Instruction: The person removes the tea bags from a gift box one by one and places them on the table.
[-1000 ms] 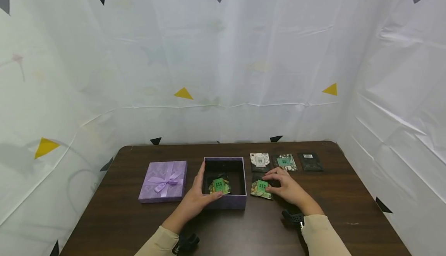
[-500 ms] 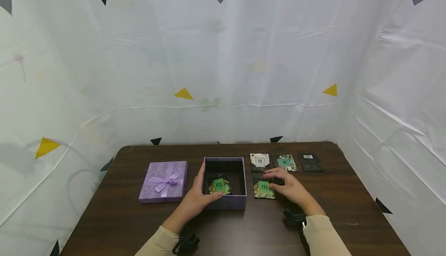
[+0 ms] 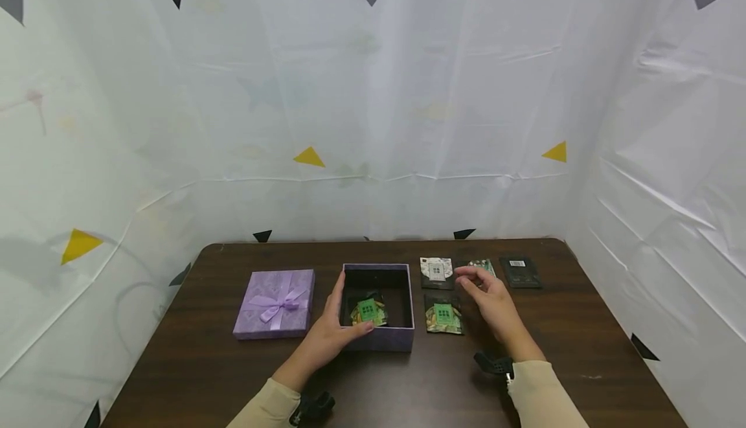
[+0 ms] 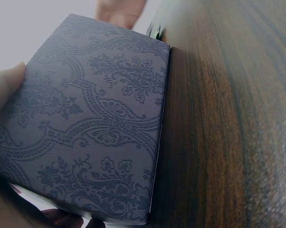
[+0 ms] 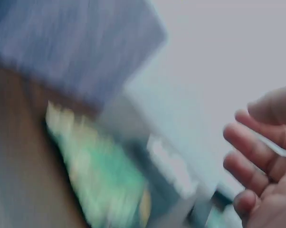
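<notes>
My left hand (image 3: 328, 334) holds a purple patterned box (image 3: 379, 340) at its front left corner, thumb along the front rim and fingers on the left wall. Inside the dark box lies a sachet with a green label (image 3: 368, 311). Just right of the box, a similar green-label sachet (image 3: 444, 316) lies flat on the table. My right hand (image 3: 494, 302) is above and right of that sachet, its fingertips between the white-topped sachet (image 3: 436, 272) and a partly hidden teal-label sachet (image 3: 484, 264). In the right wrist view its fingers (image 5: 250, 145) are loosely bent with nothing between them.
A lilac lid with a ribbon bow (image 3: 274, 304) rests left of the box. A black sachet (image 3: 520, 272) with a barcode lies at the back right. The brown wooden table (image 3: 408, 395) meets a white sheet behind.
My right hand has let go of the green-label sachet on the table and moved up and away toward the back row. That sachet shifted slightly right and straightened. The left hand stays on the box.
</notes>
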{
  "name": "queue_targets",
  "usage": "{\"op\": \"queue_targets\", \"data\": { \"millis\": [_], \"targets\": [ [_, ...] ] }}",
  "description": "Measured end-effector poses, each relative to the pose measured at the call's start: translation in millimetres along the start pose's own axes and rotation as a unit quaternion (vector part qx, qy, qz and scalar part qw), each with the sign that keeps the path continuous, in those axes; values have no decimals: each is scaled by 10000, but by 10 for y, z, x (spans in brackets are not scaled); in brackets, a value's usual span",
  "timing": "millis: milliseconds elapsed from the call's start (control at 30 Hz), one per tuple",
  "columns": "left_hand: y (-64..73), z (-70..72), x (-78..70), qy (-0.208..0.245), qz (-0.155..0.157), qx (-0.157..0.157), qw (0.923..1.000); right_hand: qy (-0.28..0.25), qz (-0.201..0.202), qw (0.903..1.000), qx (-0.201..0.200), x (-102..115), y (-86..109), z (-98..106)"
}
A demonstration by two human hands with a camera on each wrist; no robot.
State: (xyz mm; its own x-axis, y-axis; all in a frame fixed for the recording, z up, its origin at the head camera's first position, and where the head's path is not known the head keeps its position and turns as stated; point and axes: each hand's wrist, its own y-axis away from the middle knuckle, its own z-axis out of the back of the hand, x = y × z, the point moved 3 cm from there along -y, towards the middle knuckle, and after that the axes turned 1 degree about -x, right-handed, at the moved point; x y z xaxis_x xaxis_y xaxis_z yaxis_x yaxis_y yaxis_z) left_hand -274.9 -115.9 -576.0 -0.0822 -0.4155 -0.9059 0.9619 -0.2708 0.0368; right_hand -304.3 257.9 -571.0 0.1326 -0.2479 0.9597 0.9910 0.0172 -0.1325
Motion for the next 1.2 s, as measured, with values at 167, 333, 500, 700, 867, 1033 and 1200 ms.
{"op": "queue_targets", "data": {
  "millis": [167, 333, 500, 700, 867, 1033, 1200],
  "targets": [
    [0, 0, 5, 10, 3, -14, 10000, -315, 52, 9993, 211, 534, -23, -145],
    [6, -24, -11, -23, 19, -45, 10000, -817, -93, 9906, 1094, 958, -36, -421],
    [-7, -22, -39, 12, -36, -70, 10000, -1832, -882, 9627, 1785, 1136, -93, -778],
    [-17, -8, -37, 58, -53, -36, 10000, -3297, -2205, 8901, 2247, 1147, -155, -1267],
    [-35, -26, -36, 107, -130, 34, 9999, -2898, -2582, 9008, 1947, 1126, -220, -1433],
    [-23, -13, -31, 103, -88, -10, 9999, -1899, -2585, 9251, 2033, 1160, -305, -1521],
    [-18, 4, -26, 78, -30, 28, 10000, -698, -2588, 9399, 2115, 1144, -376, -1574]
  ]
}}
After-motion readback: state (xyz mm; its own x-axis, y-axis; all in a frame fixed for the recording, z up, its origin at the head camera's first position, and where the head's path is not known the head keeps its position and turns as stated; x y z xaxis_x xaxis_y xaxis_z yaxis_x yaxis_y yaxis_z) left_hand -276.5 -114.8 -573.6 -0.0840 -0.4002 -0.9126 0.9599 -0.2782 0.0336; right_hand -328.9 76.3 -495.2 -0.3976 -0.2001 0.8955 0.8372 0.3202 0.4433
